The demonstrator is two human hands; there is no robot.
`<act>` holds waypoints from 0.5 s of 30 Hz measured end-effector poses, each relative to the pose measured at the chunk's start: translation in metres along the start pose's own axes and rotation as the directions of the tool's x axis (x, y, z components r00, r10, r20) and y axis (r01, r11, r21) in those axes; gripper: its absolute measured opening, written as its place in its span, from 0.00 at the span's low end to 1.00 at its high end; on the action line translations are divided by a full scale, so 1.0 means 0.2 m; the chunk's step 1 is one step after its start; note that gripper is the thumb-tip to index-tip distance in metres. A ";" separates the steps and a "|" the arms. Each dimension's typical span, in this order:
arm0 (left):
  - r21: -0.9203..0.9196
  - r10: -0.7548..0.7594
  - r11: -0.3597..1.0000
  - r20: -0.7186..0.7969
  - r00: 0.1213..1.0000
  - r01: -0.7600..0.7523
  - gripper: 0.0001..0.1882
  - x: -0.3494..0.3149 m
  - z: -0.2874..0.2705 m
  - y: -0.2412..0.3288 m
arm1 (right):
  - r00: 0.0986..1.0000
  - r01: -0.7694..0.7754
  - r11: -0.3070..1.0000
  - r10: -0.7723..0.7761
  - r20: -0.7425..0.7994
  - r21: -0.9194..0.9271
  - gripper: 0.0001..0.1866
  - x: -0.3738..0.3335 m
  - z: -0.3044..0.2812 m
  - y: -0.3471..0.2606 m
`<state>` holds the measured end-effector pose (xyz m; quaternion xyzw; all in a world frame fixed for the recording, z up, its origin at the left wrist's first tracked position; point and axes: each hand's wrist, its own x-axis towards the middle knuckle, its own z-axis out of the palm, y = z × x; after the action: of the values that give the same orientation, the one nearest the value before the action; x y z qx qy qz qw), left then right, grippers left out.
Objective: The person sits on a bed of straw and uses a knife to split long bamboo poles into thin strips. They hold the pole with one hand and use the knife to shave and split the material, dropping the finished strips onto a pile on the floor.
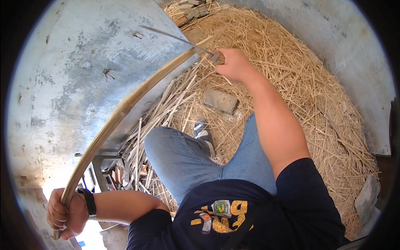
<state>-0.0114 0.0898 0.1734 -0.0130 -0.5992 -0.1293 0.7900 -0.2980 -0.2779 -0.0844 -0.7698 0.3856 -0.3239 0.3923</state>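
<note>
A long strip of split bamboo slants from the lower left up to the top middle of the view. My left hand is closed around its near end, fingers wrapped over it. My right hand grips the short wooden handle of a knife. The knife's thin blade, seen nearly edge-on, points up and left and crosses the strip close to its far end. Whether the blade bites into the strip or only lies against it, I cannot tell.
Straw-like shavings cover the floor ahead and to the right. A brick lies beyond my foot. Thin split strips are heaped left of my knees. Worn grey-blue sheet panels stand on the left, with another wall curving along the right.
</note>
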 end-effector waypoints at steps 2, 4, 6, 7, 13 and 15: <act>0.000 0.003 1.000 -0.014 1.000 -0.003 0.31 0.00 0.02 -0.01 | 0.997 -0.074 0.997 0.074 -0.017 0.015 0.18 0.02 0.01 0.04; -0.008 -0.017 1.000 0.022 1.000 0.017 0.31 0.00 0.01 0.02 | 0.991 0.134 0.985 -0.134 0.005 -0.107 0.18 0.00 0.05 0.00; -0.012 -0.018 1.000 0.017 1.000 0.018 0.31 0.00 0.02 0.02 | 0.983 0.182 0.972 -0.175 0.059 -0.148 0.18 -0.02 0.05 -0.04; -0.011 -0.008 1.000 -0.005 1.000 0.008 0.31 -0.01 0.02 0.01 | 0.989 0.126 0.983 -0.114 0.094 -0.132 0.19 -0.02 0.03 -0.05; 0.079 0.032 0.996 -0.064 0.997 -0.026 0.34 0.00 0.00 0.04 | 0.996 -0.087 0.994 0.085 -0.025 -0.070 0.20 0.02 0.02 0.00; 0.138 0.050 0.990 -0.081 0.995 -0.039 0.36 0.01 -0.02 0.06 | 1.000 -0.009 0.993 0.007 -0.015 -0.117 0.21 0.01 0.06 -0.02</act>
<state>-0.0050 0.1012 0.1752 0.0332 -0.5725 -0.0708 0.8162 -0.2860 -0.2734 -0.0856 -0.7875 0.4098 -0.3046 0.3452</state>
